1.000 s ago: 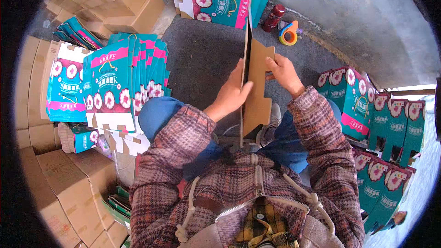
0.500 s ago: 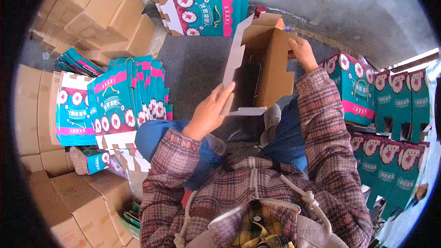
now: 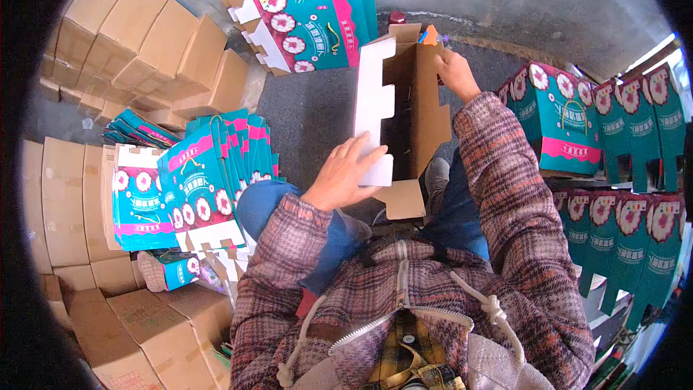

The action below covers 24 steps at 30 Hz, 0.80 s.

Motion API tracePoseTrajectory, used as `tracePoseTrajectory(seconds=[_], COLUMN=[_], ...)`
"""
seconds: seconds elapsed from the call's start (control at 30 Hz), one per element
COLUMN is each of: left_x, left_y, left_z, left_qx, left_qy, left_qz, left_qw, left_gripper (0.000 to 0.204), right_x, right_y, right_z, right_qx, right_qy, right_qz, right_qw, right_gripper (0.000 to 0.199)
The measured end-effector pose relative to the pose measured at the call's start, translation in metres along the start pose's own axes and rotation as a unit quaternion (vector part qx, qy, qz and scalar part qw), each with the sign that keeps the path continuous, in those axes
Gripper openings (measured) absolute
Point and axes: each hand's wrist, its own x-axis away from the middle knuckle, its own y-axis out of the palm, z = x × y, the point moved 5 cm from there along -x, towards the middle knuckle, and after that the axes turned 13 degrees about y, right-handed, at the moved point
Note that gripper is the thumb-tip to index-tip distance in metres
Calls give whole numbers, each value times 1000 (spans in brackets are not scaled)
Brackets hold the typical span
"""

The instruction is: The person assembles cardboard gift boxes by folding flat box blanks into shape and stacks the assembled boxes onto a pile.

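A cardboard gift box (image 3: 427, 112) stands open-topped between my legs, brown inside, its inner depth dark. Its notched white flap (image 3: 374, 94) is folded outward on the left side. Over the near end of that flap lies my left hand (image 3: 346, 175), fingers stretched out and resting on the white surface. My right hand (image 3: 456, 74) is closed over the far right corner of the box, with the thumb and fingertips partly hidden by the wall. A brown end flap (image 3: 403, 199) sticks out at the box's near end.
Flat teal printed cartons (image 3: 317, 18) lean by the grey wall. More folded cartons (image 3: 198, 188) are heaped at left, beside stacked brown boxes (image 3: 155, 43). Finished teal gift boxes (image 3: 567, 126) stand in rows at right. A dark red object (image 3: 397, 18) sits behind the open box.
The white flap has swung outward and shows its face. My left hand has shifted from gripping the box's near left corner to lying on the flap. The near brown flap now points outward.
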Motion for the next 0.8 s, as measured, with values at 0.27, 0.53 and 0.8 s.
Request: tracePoseTrajectory(seconds=[0.27, 0.53, 0.8], left_x=[-5, 24, -21], left_y=[27, 32, 47], left_z=[10, 25, 31], left_qx=[10, 135, -76], left_qy=[-28, -16, -204], left_qz=[-30, -5, 156], left_qw=[999, 991, 963], left_gripper=[68, 66, 44], right_x=[3, 0, 8], right_y=[2, 8, 5], right_z=[6, 9, -4], right_qx=[60, 26, 39], right_qy=[-12, 2, -30], right_qz=[20, -17, -6], right_qw=[998, 1000, 999], right_gripper=[34, 33, 32])
